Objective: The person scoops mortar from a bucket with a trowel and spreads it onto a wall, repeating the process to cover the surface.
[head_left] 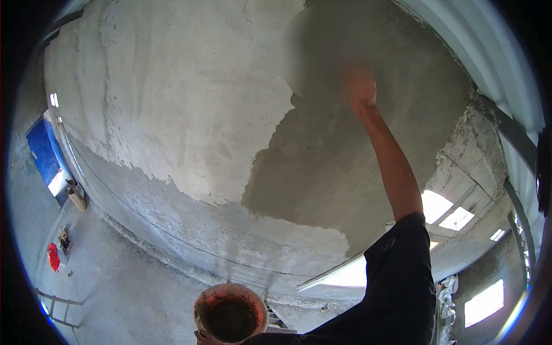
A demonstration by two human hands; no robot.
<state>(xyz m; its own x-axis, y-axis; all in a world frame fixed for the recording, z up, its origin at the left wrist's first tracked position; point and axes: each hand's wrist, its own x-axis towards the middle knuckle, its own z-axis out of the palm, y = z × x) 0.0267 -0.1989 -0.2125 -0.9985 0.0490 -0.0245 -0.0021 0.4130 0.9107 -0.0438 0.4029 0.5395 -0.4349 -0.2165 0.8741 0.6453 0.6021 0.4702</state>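
Note:
My right hand (361, 87) is raised against the upper wall, at the end of a bare forearm and a black sleeve. Its fingers are blurred, so what they hold, if anything, cannot be made out. Around it lies a patch of dark, damp-looking plaster (333, 167), with lighter dry plaster (190, 103) to its left. Low in the view, my left hand (206, 338) grips a reddish bucket (261, 307) at its lower left side. The inside of the bucket is dark and stained.
Rough bare blocks (474, 155) show at the wall's right edge, under curved metal roofing (489, 46). Bright window openings (484, 302) are at the lower right. Far below left are a blue door (43, 146), a red item (53, 257) and a metal frame (60, 300).

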